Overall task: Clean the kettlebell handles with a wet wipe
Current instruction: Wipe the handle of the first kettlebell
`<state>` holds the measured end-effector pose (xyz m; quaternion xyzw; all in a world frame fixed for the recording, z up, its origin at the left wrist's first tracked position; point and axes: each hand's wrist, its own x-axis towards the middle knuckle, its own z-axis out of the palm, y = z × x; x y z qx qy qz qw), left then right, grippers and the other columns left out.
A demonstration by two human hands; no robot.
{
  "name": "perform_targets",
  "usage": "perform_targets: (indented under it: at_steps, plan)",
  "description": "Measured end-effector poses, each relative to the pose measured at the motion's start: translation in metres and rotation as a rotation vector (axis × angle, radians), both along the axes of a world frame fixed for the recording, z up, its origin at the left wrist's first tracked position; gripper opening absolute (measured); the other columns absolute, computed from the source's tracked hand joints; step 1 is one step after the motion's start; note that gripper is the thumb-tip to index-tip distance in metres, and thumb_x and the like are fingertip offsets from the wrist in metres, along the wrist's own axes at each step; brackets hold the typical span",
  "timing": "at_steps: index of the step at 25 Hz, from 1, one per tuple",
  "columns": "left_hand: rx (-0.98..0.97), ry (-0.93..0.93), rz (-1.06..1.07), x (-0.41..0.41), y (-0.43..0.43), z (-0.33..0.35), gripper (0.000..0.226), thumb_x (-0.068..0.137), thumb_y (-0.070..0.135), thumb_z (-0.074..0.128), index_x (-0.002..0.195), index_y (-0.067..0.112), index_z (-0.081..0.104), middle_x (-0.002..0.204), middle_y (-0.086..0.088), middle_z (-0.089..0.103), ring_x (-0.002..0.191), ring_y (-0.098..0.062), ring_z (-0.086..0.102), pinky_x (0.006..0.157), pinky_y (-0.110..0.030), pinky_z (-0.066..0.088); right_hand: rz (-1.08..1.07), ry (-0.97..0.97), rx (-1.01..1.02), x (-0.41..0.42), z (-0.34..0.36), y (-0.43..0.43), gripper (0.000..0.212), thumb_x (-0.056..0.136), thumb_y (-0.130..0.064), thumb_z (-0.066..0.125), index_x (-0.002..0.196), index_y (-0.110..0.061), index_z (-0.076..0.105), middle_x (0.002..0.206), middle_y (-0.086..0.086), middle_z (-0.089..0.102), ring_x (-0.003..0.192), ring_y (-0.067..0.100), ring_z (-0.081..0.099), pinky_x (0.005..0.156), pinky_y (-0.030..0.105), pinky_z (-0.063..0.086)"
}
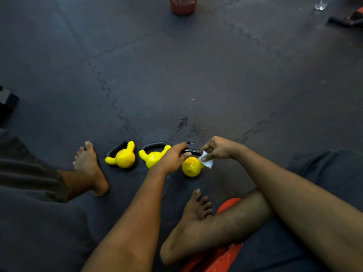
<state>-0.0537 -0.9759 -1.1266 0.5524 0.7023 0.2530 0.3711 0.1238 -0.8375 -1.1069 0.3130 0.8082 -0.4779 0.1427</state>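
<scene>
Three yellow kettlebells with black handles lie in a row on the dark floor mat. The left kettlebell [122,157] and the middle kettlebell [152,157] lie on the mat untouched. My left hand [172,157] grips the black handle [193,152] of the right kettlebell [191,166]. My right hand [218,148] pinches a white wet wipe [207,160] against the right end of that handle.
My bare feet [90,167] rest on the mat on either side of the kettlebells. A red bin [183,5] stands far ahead. A crumpled clear wrapper [320,4] lies at the top right. An orange object [220,250] sits under my right leg. Wet spots [183,122] mark the mat.
</scene>
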Motion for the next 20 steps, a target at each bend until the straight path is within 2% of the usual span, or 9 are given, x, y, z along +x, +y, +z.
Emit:
perform_targets:
  at_steps: [1,3,5,7,10,12,15,18,20]
  plan:
    - [0.001,0.002,-0.038,0.002,0.002,0.001,0.013,0.096,0.024,0.056,0.102,0.012,0.056,0.09,0.0,0.054,0.085,-0.018,0.051,0.066,-0.022,0.034,-0.028,0.016,-0.143,0.009,-0.002,0.001,0.032,0.078,-0.018,0.08,0.109,-0.014,0.075,0.093,0.001,0.077,0.087,0.015,0.067,0.084,0.032,0.054]
    - [0.011,0.062,-0.04,0.007,0.009,0.0,0.016,0.096,0.024,0.056,0.103,0.01,0.056,0.096,-0.007,0.058,0.091,-0.023,0.054,0.071,-0.028,0.035,-0.104,0.032,-0.155,0.016,-0.006,0.0,0.033,0.079,-0.017,0.08,0.11,-0.013,0.074,0.097,0.002,0.076,0.092,0.015,0.068,0.086,0.033,0.054]
    - [0.009,0.187,0.043,0.016,0.015,-0.003,0.017,0.098,0.027,0.052,0.101,0.01,0.052,0.101,-0.014,0.059,0.094,-0.031,0.055,0.07,-0.033,0.034,-0.198,0.016,0.132,0.007,-0.009,-0.008,0.029,0.079,-0.022,0.078,0.108,-0.016,0.076,0.082,0.002,0.073,0.079,0.014,0.064,0.07,0.028,0.048]
    - [-0.028,0.346,0.133,0.027,0.018,-0.005,0.023,0.099,0.031,0.046,0.103,0.009,0.048,0.106,-0.018,0.058,0.097,-0.037,0.055,0.072,-0.04,0.038,-0.345,-0.015,0.518,-0.009,-0.015,-0.027,0.021,0.081,-0.02,0.07,0.101,-0.018,0.076,0.076,0.012,0.068,0.076,0.027,0.064,0.062,0.032,0.045]
    - [-0.054,0.41,0.185,0.033,0.02,-0.01,0.026,0.1,0.033,0.043,0.107,0.008,0.048,0.107,-0.02,0.059,0.099,-0.039,0.056,0.074,-0.043,0.042,-0.431,-0.041,0.692,-0.024,-0.028,-0.047,0.014,0.082,-0.014,0.061,0.093,-0.016,0.069,0.081,0.015,0.067,0.08,0.038,0.063,0.059,0.035,0.043]
    - [-0.036,0.29,0.143,0.021,0.021,-0.01,0.023,0.1,0.029,0.046,0.105,0.007,0.05,0.104,-0.021,0.06,0.097,-0.039,0.056,0.071,-0.038,0.037,-0.334,-0.022,0.626,-0.021,-0.022,-0.034,0.011,0.081,-0.018,0.065,0.091,-0.016,0.071,0.076,0.012,0.067,0.076,0.034,0.062,0.06,0.034,0.045]
    - [-0.008,0.139,0.037,0.005,0.019,-0.007,0.018,0.098,0.023,0.051,0.104,0.007,0.053,0.102,-0.018,0.059,0.096,-0.033,0.054,0.068,-0.03,0.031,-0.075,-0.025,0.339,-0.007,-0.003,-0.002,0.018,0.08,-0.026,0.076,0.096,-0.016,0.076,0.074,0.005,0.066,0.069,0.016,0.055,0.063,0.029,0.041]
    - [-0.019,0.064,-0.047,0.011,0.021,-0.006,0.021,0.097,0.024,0.055,0.111,0.009,0.056,0.108,-0.012,0.057,0.099,-0.026,0.054,0.079,-0.032,0.041,-0.131,0.005,-0.172,0.019,-0.006,0.006,0.032,0.081,-0.016,0.078,0.111,-0.008,0.073,0.097,0.008,0.074,0.082,0.009,0.062,0.08,0.029,0.052]
    - [-0.001,0.079,-0.023,0.017,0.024,-0.009,0.02,0.096,0.025,0.055,0.109,0.009,0.055,0.106,-0.011,0.056,0.098,-0.027,0.054,0.083,-0.038,0.044,-0.232,0.056,-0.261,0.024,-0.016,0.004,0.032,0.082,-0.012,0.077,0.113,-0.004,0.072,0.103,0.014,0.074,0.086,0.011,0.064,0.087,0.033,0.053]
